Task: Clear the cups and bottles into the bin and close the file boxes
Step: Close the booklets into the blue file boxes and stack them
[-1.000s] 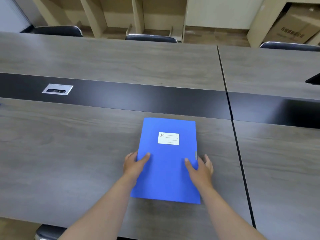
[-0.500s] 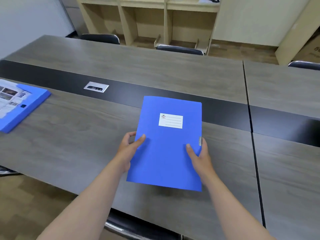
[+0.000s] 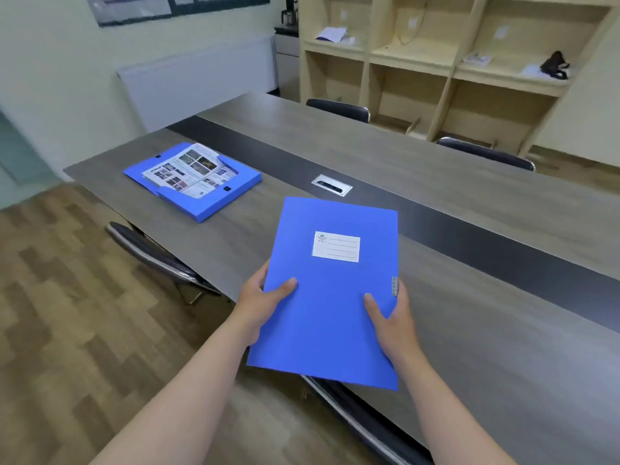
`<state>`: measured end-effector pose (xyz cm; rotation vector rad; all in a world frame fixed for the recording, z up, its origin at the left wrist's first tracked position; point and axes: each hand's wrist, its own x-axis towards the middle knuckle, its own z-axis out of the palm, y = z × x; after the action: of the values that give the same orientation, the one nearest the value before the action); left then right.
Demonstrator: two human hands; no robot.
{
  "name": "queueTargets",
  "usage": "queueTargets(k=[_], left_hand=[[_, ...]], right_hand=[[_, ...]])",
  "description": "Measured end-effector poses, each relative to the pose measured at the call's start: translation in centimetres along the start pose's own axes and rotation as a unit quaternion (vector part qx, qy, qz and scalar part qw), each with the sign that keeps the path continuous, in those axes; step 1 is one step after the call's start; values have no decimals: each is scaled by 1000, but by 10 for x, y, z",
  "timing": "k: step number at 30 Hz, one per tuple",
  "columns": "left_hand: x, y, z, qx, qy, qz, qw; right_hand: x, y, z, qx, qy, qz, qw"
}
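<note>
Blue and closed, a file box (image 3: 330, 290) is held flat between two bare hands above the near edge of a grey wood-grain table (image 3: 453, 209). The left hand (image 3: 260, 305) pinches the box's left edge, thumb on the lid and fingers hidden beneath; the right hand (image 3: 394, 322) pinches the right edge the same way, just below the small clasp (image 3: 395, 286). Most of the box reaches away from the grip, its white label (image 3: 336, 246) well beyond both thumbs, while its near corners hang past the table edge over a dark chair (image 3: 369, 421). Well apart, toward the table's far left end, a second blue box (image 3: 198, 182) lies open with printed sheets (image 3: 191, 171) inside. A metal cable port (image 3: 331, 185) sits in the table's dark centre strip between the two boxes.
</note>
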<state>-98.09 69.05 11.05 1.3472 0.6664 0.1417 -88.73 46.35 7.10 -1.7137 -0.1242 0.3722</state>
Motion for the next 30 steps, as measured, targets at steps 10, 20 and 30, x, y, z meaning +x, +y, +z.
queueTargets(k=[10,20,30], left_hand=[[-17,40,-205,0,62,8,998],[57,69,-306,-11,84,16,996],[226,127,-363,37,51,3,998]], right_hand=[[-31,-37,202,24,-57,-11,998],[30,-54,323,3,-59,-14,998],[164,-71,420,41,-12,15,999]])
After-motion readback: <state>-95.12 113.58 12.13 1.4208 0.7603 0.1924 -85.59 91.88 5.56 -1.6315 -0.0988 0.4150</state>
